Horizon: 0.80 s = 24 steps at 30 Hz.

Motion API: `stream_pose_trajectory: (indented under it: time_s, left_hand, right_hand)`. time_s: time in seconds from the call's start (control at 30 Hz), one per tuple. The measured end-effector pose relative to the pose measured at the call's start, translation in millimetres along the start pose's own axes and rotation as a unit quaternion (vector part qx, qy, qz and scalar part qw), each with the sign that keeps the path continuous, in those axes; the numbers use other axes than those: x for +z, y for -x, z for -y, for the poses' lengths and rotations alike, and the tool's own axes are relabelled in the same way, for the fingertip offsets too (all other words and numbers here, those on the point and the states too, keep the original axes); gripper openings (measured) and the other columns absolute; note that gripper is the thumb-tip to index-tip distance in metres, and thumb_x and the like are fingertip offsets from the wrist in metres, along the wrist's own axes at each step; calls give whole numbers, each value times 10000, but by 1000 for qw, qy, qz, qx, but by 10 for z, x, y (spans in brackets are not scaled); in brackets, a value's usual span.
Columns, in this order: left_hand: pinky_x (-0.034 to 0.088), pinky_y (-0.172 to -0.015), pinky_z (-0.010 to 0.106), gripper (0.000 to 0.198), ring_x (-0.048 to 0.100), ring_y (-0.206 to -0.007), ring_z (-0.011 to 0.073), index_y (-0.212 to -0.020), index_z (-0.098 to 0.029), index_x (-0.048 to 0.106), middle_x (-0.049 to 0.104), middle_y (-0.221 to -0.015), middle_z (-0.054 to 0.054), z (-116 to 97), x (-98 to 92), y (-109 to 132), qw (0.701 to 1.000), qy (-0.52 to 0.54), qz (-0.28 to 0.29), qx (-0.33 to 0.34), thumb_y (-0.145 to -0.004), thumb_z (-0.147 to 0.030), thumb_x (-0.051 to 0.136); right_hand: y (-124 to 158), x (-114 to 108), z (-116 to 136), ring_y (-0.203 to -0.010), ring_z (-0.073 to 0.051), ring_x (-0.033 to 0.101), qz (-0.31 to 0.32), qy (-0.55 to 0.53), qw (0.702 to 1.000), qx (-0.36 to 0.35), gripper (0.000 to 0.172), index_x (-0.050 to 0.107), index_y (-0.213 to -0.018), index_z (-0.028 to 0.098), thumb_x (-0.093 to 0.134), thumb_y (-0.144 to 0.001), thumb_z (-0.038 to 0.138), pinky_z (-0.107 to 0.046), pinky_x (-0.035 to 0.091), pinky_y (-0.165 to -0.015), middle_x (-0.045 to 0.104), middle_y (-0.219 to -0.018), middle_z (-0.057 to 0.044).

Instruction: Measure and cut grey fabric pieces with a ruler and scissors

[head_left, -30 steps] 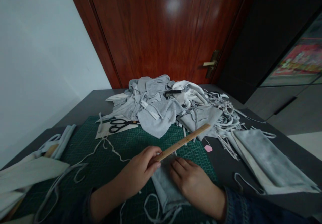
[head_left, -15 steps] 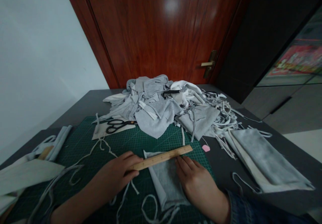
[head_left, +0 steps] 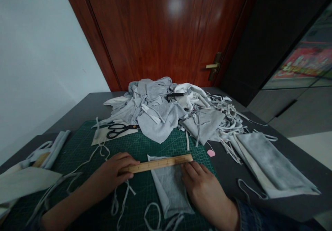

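A wooden ruler (head_left: 160, 163) lies across the upper part of a grey cloth piece (head_left: 172, 189) on the green cutting mat (head_left: 135, 146). My left hand (head_left: 116, 170) grips the ruler's left end between thumb and fingers. Just below the ruler's right end, my right hand (head_left: 201, 184) rests on the cloth's right edge with its fingers held together; its fingertips are partly hidden. Loose cords (head_left: 153, 205) lie below the cloth and beside my left hand.
Black scissors (head_left: 116, 130) lie on a beige piece behind my left hand. A heap of grey fabric (head_left: 158, 109) spans the back, with cord scraps (head_left: 229, 120) at its right. Folded cloth (head_left: 275, 165) lies at right, pale fabric (head_left: 28, 182) at left.
My left hand has moved left with the ruler, which now lies closer to level. My right hand has stayed at the cloth's right edge. The whole view has shifted slightly.
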State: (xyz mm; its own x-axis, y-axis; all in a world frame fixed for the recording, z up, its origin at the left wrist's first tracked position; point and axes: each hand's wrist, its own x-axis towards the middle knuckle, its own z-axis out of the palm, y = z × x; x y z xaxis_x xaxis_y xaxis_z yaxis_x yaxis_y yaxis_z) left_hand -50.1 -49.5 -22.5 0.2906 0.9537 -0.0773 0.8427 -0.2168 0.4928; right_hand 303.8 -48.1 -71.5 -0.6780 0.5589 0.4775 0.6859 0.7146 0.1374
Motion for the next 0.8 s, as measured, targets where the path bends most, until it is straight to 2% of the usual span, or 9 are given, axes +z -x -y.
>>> stream_pose_trajectory:
  time_s: [0.2, 0.5, 0.67, 0.8]
  left_hand:
    - [513, -992, 344, 323, 678, -1115, 260, -1161, -283, 777, 724, -1189, 47, 90, -44, -47, 1000, 16, -3, 18, -873, -305, 632]
    - [522, -988, 334, 296, 677, -1091, 236, -1164, -276, 766, 713, -1173, 42, 301, -28, -107, 998, -27, 4, 50, -910, -312, 620]
    - [509, -1003, 320, 307, 666, -1121, 227, -1205, -294, 757, 699, -1216, 35, 481, 2, -137, 998, -24, -10, 62, -934, -319, 614]
    - [502, -1005, 314, 298, 661, -1123, 217, -1203, -292, 757, 696, -1199, 32, 502, 10, -154, 997, -14, -3, 76, -943, -309, 612]
  right_hand:
    - [-16, -6, -14, -932, -264, 668, -12, -4, 1000, 5, 66, 725, -973, 147, 697, -931, 104, -373, 548, -816, 739, -989, -112]
    - [2, -61, -18, -848, -256, 646, -23, -4, 1000, 18, 151, 690, -999, 132, 652, -897, 27, -369, 519, -726, 728, -949, -100]
    - [-20, -86, -36, -814, -250, 628, -19, -8, 999, 28, 147, 641, -915, 178, 659, -899, 32, -359, 494, -696, 716, -910, -85]
    - [-72, -122, -40, -788, -253, 624, -39, -14, 999, 34, 141, 638, -917, 188, 620, -928, 49, -379, 502, -712, 697, -870, -65]
